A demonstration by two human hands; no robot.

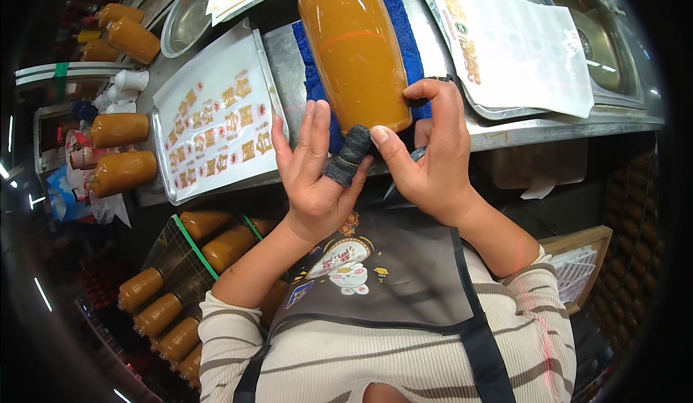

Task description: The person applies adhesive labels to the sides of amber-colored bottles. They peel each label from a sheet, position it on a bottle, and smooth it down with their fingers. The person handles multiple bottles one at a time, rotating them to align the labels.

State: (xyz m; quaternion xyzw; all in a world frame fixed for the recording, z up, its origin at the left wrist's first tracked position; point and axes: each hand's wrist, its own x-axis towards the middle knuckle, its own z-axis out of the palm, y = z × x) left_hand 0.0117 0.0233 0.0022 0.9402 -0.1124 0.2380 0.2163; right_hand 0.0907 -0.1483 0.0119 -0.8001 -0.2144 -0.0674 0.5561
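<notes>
A large amber-brown bottle (355, 49) lies on a blue cloth (406, 31), its rounded base toward me. My left hand (315, 179) is open at the base, fingers stretched out. A dark grey cloth sleeve (348, 159) covers one of its fingers, and the tip of that finger is by the bottle's lower edge. On the other side is my right hand (437, 146), its thumb near the sleeve's tip and its bent index finger against the bottle's side. The other fingers curl round a thin greyish thing that is mostly hidden.
To the left, a metal tray (278, 107) carries a white sheet (209, 128) of gold and red decals. Another decal sheet (520, 49) lies on the right, near a metal sink (606, 42). Several amber bottles (124, 172) stand left and below; a wooden box (592, 266) is at lower right.
</notes>
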